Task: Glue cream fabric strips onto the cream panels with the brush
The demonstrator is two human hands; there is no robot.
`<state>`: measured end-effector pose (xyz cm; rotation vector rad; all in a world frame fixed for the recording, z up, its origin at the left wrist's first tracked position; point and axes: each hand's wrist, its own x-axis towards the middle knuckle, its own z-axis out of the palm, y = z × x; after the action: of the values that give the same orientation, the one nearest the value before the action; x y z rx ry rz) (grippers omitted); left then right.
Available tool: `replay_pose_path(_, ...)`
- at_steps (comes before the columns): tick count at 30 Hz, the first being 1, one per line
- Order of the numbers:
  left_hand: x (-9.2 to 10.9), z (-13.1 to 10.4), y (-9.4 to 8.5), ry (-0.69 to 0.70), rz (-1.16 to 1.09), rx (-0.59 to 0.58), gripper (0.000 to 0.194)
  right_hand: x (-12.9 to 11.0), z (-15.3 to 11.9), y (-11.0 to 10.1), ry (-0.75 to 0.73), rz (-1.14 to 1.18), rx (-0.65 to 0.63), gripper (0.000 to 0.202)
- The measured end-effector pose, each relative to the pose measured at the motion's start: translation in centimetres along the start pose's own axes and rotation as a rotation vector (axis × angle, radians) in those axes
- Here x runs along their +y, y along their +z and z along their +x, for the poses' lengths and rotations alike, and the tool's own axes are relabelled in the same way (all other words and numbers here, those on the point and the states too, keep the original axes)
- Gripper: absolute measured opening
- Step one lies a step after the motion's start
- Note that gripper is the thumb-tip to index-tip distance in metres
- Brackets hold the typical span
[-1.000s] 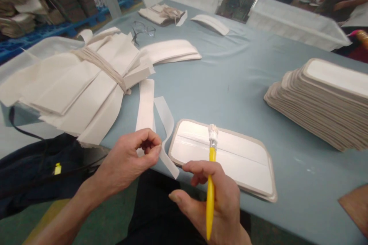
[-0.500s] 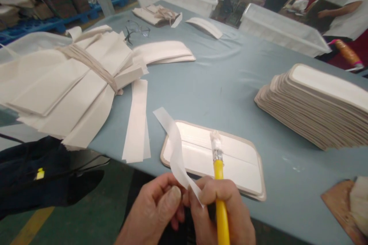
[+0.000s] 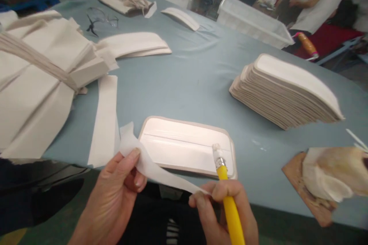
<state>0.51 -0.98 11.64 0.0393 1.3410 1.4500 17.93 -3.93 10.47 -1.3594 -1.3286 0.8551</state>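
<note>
Holding strip (image 3: 156, 171) near ends: our left hand (image 3: 116, 187) pinched on it, our right hand (image 3: 211, 214) pinched too, also gripping brush (image 3: 222, 172). Likely light, limp, creasable; ends suit grip.

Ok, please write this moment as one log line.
left hand: pinching translucent strip near one end | right hand: strip's other end, yellow-handled brush | tan-edged white panel: on table

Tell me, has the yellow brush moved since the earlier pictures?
Yes: against the white panel, the yellow brush has shifted right, its tip going from around the panel's middle to near its right end.
</note>
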Motion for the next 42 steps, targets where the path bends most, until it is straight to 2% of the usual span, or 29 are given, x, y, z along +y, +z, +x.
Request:
replay_pose_path(3,-0.4,0.1,0.2,-0.023,0.026,0.082,0.071,1.0,0.7,-0.4,-0.068,-0.014,-0.011,0.022)
replay_pose_path(5,-0.6,0.0,0.5,-0.026,0.032,0.087,0.077,1.5,1.0,-0.5,-0.142,-0.028,-0.003,0.021)
replay_pose_path(8,-0.8,-0.1,0.9,0.003,0.028,0.059,0.075,1.9,1.2,-0.7,-0.222,-0.057,0.012,0.020)
replay_pose_path(14,-0.5,-0.3,1.7,0.078,-0.007,0.098,0.071,2.0,0.9,-1.1,-0.202,-0.103,-0.009,0.021)
replay_pose_path(19,0.0,-0.9,3.0,0.116,-0.042,0.067,0.067,2.6,1.1,-1.1,-0.195,-0.031,-0.089,0.025)
replay_pose_path(23,0.2,-1.2,3.7,0.158,-0.092,0.060,0.068,2.9,0.9,-1.0,-0.129,0.021,-0.161,0.025)
replay_pose_path(28,0.1,-1.8,3.3,0.106,-0.182,0.033,0.045,3.3,0.7,-0.6,-0.062,0.057,-0.078,0.023)
replay_pose_path(33,0.4,-2.5,2.8,0.027,-0.300,0.090,0.020,3.1,0.3,0.3,-0.076,0.154,-0.102,0.024)
replay_pose_path(36,0.6,-2.6,2.9,0.043,-0.293,0.072,0.013,2.5,-0.2,0.9,-0.093,0.172,-0.081,0.026)
replay_pose_path(39,0.5,-2.6,2.8,0.076,-0.270,0.076,0.010,1.8,-0.7,1.4,-0.078,0.151,-0.008,0.022)
replay_pose_path(42,0.2,-2.4,2.6,0.096,-0.238,0.063,0.016,1.2,-0.8,1.7,-0.047,0.152,0.081,0.020)
